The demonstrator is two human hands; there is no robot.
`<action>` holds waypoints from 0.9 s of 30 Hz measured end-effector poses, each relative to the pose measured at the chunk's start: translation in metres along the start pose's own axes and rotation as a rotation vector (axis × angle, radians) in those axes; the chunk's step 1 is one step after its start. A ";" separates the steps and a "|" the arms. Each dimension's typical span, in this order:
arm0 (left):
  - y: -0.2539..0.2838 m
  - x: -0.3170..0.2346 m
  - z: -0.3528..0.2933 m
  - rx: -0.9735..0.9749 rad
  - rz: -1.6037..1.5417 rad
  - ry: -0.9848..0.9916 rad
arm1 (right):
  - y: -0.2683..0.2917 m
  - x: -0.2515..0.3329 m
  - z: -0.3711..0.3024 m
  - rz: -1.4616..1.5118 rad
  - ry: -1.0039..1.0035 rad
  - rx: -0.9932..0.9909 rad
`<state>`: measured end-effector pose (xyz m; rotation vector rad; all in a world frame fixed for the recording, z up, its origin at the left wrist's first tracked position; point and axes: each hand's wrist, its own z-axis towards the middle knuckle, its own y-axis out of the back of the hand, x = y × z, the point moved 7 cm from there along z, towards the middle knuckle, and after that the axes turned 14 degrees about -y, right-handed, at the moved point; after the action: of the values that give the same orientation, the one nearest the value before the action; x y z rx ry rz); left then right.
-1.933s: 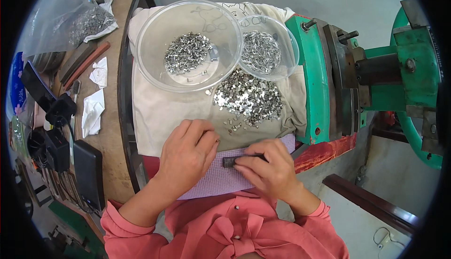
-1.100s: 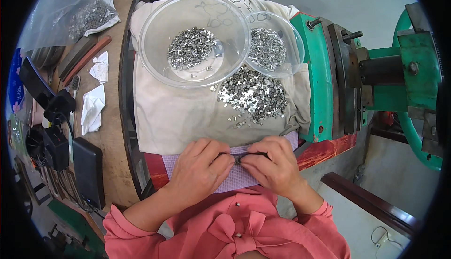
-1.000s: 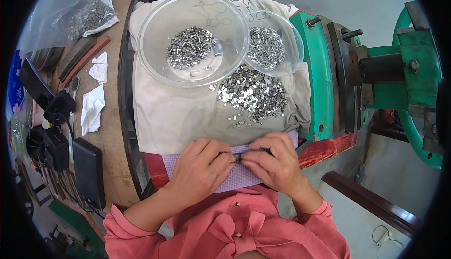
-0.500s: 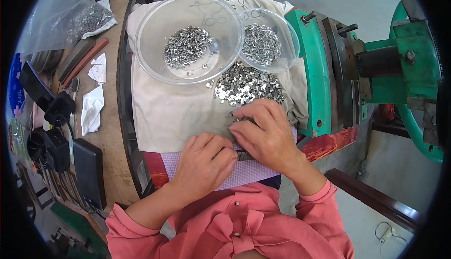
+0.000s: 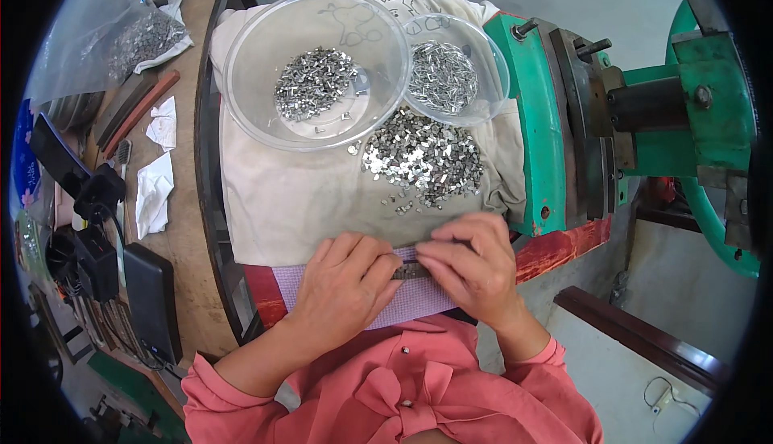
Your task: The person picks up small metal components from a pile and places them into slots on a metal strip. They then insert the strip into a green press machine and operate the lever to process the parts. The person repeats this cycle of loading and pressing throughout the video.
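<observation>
My left hand is closed on the left end of a narrow dark metal strip, which lies over a lilac woven mat. My right hand is at the strip's other end, thumb and fingers pinched together; whatever is between the fingertips is too small to make out. Beyond the hands, a loose heap of small flat shiny metal pieces spreads on a beige cloth, with a few strays on its near side.
Behind the heap stand a large clear tub holding short metal pieces and a smaller clear bowl of thin metal pins. On the right is a green machine with a handwheel. A wooden bench at left carries a black box and tissues.
My right hand has come back from the near edge of the metal heap toward me, to the strip. The left hand has stayed nearly in place.
</observation>
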<state>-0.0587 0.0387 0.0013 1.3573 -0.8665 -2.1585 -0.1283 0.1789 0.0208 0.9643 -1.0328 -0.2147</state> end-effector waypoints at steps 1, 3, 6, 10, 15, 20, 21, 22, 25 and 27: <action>0.002 0.001 -0.002 -0.001 0.000 0.003 | 0.000 -0.001 0.008 -0.020 0.018 -0.029; 0.005 0.002 -0.002 -0.002 0.003 0.004 | -0.001 0.000 0.021 -0.063 0.056 -0.058; 0.008 0.003 -0.001 0.007 0.003 0.008 | -0.008 0.005 0.035 -0.123 0.117 -0.044; 0.010 0.003 0.000 -0.021 -0.017 0.010 | -0.016 0.010 0.046 -0.168 0.177 -0.016; 0.006 0.000 0.001 -0.069 -0.015 -0.034 | -0.014 0.013 0.042 -0.112 0.154 -0.005; 0.004 -0.001 0.000 -0.094 -0.022 -0.038 | 0.004 0.010 0.007 -0.031 0.044 0.017; 0.003 -0.001 0.000 -0.096 -0.018 -0.031 | 0.001 0.010 0.000 -0.025 0.038 0.036; 0.003 0.000 0.000 -0.096 -0.015 -0.032 | -0.002 0.009 -0.008 -0.021 0.030 0.048; 0.003 -0.002 0.000 -0.087 -0.012 -0.036 | -0.005 0.003 -0.014 0.021 0.007 0.059; 0.002 -0.002 -0.001 -0.082 -0.013 -0.038 | -0.002 0.002 -0.003 0.019 0.004 0.038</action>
<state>-0.0574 0.0379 0.0038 1.2891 -0.7766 -2.2109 -0.1240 0.1788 0.0204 0.9885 -1.0450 -0.1782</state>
